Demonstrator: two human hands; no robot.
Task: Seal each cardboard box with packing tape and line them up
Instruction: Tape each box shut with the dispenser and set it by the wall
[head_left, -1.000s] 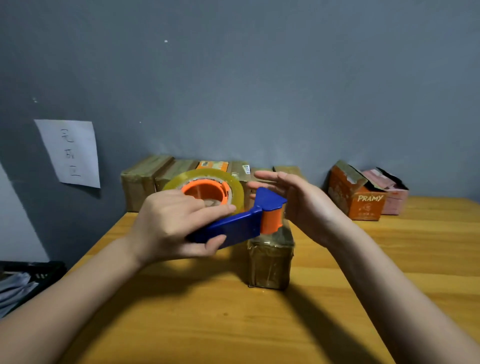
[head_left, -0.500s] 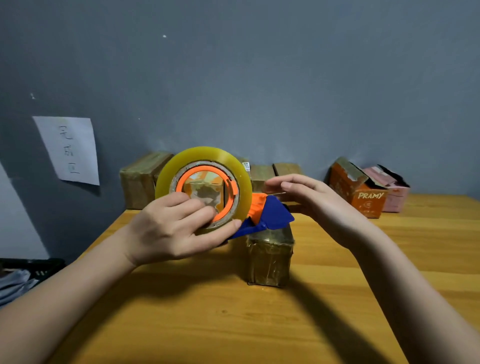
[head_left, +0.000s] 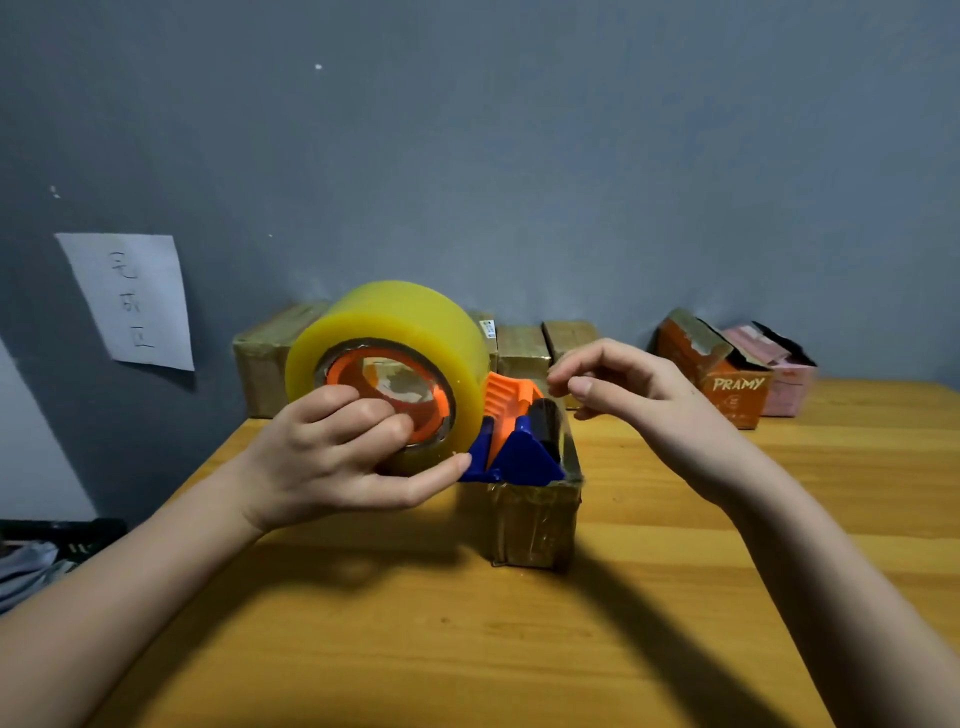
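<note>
My left hand (head_left: 332, 462) grips the tape dispenser (head_left: 498, 441) on the small taped box (head_left: 535, 519); my right hand (head_left: 639, 400) hangs loose beside it.

I work on a wooden table (head_left: 727, 545) with pale yellow grain, pushed against a flat grey wall (head_left: 519, 156) that carries a white paper note (head_left: 130, 299), far to the left of my grip. My left fingers curl into the orange core of the thick, glossy yellow tape roll (head_left: 384, 332), thumb along its lower edge, and the blue plastic nose sits on the box top, just right of my thumb. The box is squat, brown, wrapped in shiny wrinkled tape. My right fingers are softly bent, holding nothing, just above its far corner. Beyond my hands, taped brown boxes (head_left: 519, 348) line the wall; right of them stand an open orange carton (head_left: 722, 374) and a pink one (head_left: 784, 384).
</note>
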